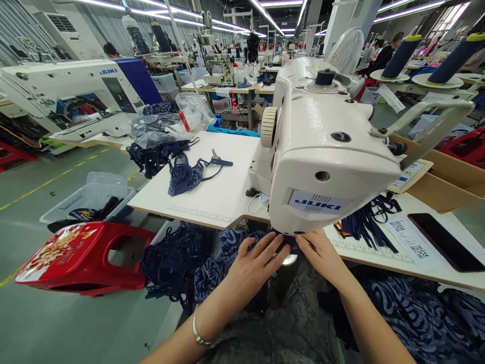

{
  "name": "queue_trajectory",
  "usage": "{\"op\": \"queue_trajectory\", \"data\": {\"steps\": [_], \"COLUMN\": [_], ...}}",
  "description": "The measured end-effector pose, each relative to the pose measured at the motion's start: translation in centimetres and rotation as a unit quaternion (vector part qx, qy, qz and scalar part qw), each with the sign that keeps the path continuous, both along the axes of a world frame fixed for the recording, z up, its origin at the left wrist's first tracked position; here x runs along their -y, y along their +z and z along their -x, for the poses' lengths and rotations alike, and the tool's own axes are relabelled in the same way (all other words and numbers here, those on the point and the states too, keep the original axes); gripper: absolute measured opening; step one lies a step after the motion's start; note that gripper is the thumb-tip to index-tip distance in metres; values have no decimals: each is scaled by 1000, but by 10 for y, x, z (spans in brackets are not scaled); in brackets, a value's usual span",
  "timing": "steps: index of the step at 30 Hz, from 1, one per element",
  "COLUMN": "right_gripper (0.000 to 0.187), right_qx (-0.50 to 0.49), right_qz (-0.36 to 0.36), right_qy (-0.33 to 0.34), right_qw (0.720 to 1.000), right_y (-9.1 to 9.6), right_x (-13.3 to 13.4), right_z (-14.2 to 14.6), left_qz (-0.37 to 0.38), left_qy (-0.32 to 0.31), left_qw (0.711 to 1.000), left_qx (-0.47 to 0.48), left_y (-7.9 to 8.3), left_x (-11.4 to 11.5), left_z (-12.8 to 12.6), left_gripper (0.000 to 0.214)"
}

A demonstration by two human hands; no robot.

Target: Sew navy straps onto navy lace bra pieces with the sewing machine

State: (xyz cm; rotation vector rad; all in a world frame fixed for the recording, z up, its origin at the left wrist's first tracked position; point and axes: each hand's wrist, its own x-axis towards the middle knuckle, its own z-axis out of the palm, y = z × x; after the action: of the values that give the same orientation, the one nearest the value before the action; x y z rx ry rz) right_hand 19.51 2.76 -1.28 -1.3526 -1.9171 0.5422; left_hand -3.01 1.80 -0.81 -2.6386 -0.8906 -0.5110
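Observation:
My left hand (261,258) lies palm down with its fingers spread, the fingertips on a piece of dark navy fabric (291,243) below the sewing machine's head. Close by on the other side, my right hand (317,250) has its fingers pressed together at that fabric's edge. The white JUKI sewing machine (326,151) hides the needle and most of the fabric. Patterned navy fabric (227,253) hangs at the table's edge beside my left hand. A navy bra (185,174) rests on the white tabletop (212,202), to the left of the machine.
A red stool (83,258) and a clear plastic bin (106,189) stand at left. Bundled navy straps (178,258) hang beside the table. At right are navy strips (371,222), a phone (447,242) and a cardboard box (435,187). Patterned fabric (413,308) lies below.

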Motion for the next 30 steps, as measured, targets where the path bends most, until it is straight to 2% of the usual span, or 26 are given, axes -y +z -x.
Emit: {"op": "queue_trajectory", "data": {"steps": [10,20,30], "right_gripper": [28,24,24], "right_qx": [-5,56,53], "right_qz": [23,-69,-93], "right_qy": [34,4,-7], "right_qw": [999,996,994], "right_y": [-1,3,3], "right_x": [1,-1,-2], "right_z": [-5,0,2], "left_qz": [-9,-50,-41], "left_qy": [20,42,41], "left_qw": [999,997,997], "left_qx": [35,38,48], "left_y": [-5,-10,-6], "left_x": [4,5,5], "left_z": [-6,-8,-9], "left_gripper": [41,39,39]}}
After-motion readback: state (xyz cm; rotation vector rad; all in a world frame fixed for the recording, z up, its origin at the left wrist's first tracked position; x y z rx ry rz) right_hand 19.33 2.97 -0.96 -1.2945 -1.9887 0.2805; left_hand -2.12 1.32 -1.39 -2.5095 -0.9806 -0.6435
